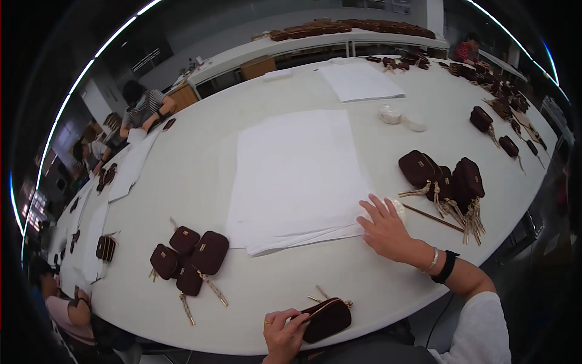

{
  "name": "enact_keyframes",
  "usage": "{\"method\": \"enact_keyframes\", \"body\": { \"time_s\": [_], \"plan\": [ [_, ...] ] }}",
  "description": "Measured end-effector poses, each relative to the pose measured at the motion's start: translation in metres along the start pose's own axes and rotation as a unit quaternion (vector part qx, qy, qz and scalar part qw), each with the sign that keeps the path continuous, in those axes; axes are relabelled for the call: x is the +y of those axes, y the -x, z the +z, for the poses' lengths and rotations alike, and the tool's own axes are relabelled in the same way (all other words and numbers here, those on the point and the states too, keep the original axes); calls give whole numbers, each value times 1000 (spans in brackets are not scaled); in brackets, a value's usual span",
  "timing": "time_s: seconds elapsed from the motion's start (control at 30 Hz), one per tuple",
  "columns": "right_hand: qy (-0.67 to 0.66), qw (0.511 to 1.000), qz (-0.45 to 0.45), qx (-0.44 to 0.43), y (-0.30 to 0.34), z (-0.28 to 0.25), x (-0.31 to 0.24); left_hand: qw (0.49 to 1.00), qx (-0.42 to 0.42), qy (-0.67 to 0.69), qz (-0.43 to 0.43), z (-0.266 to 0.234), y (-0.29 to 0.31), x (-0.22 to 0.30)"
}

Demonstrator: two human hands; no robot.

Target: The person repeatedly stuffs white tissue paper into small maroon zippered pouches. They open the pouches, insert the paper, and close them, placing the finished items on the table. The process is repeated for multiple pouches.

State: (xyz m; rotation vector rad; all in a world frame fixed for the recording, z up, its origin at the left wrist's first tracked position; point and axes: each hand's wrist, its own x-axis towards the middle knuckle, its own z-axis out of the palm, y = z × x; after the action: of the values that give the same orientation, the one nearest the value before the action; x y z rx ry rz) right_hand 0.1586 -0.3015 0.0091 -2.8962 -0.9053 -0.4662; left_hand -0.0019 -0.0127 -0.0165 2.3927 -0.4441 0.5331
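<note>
My left hand (285, 332) is closed on the edge of a dark brown zip pouch (329, 320) near the table's front edge. Its gold zip runs along the top, and a braided cord pull lies beyond it. My right hand (387, 232) has its fingers spread over the right front corner of a stack of white paper sheets (297, 170). Next to those fingers sits a small white round thing (398, 210), partly covered by the hand. From there a thin brown stick (433, 218) reaches toward a group of dark brown pouches (418, 168) with braided tassels.
Several more pouches (210, 252) lie left of the paper. Two white rolls (390, 114) stand at the back right, near another paper stack (361, 82). More brown pouches (482, 119) line the right edge. Co-workers (144, 109) sit along the left side of the white table (188, 145).
</note>
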Motion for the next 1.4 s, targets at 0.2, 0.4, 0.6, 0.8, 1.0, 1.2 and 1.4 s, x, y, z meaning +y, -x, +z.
{"method": "enact_keyframes", "body": {
  "time_s": [0.2, 0.4, 0.6, 0.8, 1.0, 1.2, 1.4],
  "plan": [
    [-391, 856, -70, -332, 31, -46, -90, 994, -24, 38, 103, 1, -17, 23],
    [-516, 754, -4, -408, 33, -39, -89, 987, -32, 68, 144, 1, -11, 22],
    [-447, 789, -3, -421, 26, -43, -99, 986, -51, 70, 141, -3, -9, 22],
    [-469, 780, 41, -413, 29, -27, -99, 984, -51, 95, 141, -1, -7, 22],
    [-329, 905, -68, -262, 31, -25, -96, 973, -120, 81, 180, -3, -2, 26],
    [-228, 956, -118, -144, 23, -35, -106, 977, -175, 16, 120, 1, 1, 19],
    [-252, 945, -98, -182, 24, -33, -114, 965, -248, -35, 73, 0, 0, 20]
  ]
}}
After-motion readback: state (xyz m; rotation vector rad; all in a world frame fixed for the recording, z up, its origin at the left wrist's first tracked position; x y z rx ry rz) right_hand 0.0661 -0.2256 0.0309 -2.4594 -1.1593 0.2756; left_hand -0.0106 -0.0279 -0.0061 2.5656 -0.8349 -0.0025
